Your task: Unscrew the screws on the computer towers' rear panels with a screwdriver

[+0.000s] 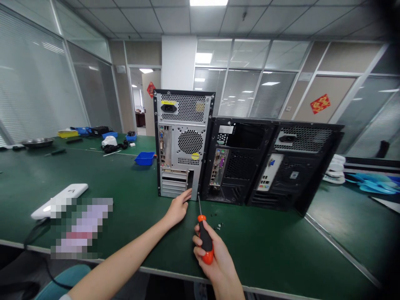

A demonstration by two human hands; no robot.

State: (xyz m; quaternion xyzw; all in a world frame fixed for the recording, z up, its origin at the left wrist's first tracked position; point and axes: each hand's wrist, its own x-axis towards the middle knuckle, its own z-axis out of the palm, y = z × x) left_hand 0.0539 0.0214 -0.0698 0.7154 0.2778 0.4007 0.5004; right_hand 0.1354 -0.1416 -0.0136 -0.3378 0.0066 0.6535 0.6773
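A silver-backed computer case (190, 141) stands upright on the green table. My left hand (178, 208) rests with its fingers spread against the lower part of this case, holding nothing. Wrapped round an orange and black screwdriver (206, 239) is my right hand (215, 250). The screwdriver's tip touches or nearly touches the bottom right corner of the silver case. A few small screws (219, 226) lie on the table to the right of the screwdriver.
Two black cases (239, 166) (289, 166) stand to the right, side by side. A blue tray (145, 158) sits left of the silver case. Farther left lie a white power bank (61, 201) and a blurred object. Blue gloves (375, 183) are at the far right.
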